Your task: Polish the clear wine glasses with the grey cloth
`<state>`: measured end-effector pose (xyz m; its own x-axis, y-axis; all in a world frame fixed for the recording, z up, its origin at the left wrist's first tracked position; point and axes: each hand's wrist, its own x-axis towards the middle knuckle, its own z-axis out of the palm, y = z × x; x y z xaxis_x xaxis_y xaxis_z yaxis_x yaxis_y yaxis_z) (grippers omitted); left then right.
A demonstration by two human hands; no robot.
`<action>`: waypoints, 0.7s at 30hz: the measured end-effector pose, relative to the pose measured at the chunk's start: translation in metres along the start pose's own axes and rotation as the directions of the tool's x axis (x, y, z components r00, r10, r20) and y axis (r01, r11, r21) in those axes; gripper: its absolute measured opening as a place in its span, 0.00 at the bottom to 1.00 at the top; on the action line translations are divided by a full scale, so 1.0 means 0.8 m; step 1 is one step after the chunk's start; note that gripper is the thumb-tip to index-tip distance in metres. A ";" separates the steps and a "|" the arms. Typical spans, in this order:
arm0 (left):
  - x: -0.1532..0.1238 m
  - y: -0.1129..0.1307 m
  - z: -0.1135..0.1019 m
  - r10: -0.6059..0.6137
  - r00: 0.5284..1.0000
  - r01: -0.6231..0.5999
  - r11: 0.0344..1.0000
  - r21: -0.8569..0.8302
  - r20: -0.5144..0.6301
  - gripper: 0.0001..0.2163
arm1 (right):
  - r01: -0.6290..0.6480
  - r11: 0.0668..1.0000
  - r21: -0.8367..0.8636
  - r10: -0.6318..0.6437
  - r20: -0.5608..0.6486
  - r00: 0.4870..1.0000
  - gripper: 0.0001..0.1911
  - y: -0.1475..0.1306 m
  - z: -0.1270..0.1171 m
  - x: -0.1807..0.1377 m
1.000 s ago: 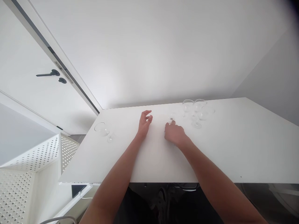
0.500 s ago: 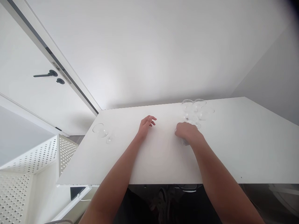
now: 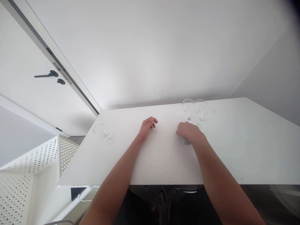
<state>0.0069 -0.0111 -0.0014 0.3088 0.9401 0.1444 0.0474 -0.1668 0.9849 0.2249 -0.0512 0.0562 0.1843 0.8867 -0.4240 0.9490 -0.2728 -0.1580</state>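
Note:
My left hand [image 3: 148, 124] is over the middle of the white table, its fingers loosely bent and apart, with nothing held. On the right, my right hand [image 3: 188, 130] is closed, palm down, just in front of a cluster of clear stemmed glasses [image 3: 198, 107]. A pale greyish thing [image 3: 186, 142] shows under this hand; most of it is hidden, and I cannot make out its kind. Far to the left, apart from both hands, another clear stemmed glass [image 3: 101, 132] stands by itself, its round foot visible on the table.
The white table [image 3: 159, 162] meets a plain wall [image 3: 150, 56] at its back edge. At the left are a white door with a dark handle [image 3: 47, 75] and perforated white panels [image 3: 67, 153]. Dark items lie below the table's front edge.
My left hand has shifted very slightly right, and its fingers look a little more curled. My right hand has barely moved, and the glasses stand as before.

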 end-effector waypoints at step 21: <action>-0.017 0.009 -0.010 0.315 0.861 -0.172 0.919 0.355 -0.399 0.21 | 0.401 0.018 0.916 -0.307 -0.376 0.874 0.25 -0.071 0.065 0.049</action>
<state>-0.0045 -0.0224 0.0044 -0.0977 0.8757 0.4729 0.3275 -0.4204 0.8461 0.1652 -0.0202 0.0022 -0.0341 0.9993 0.0137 -0.1433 0.0086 -0.9896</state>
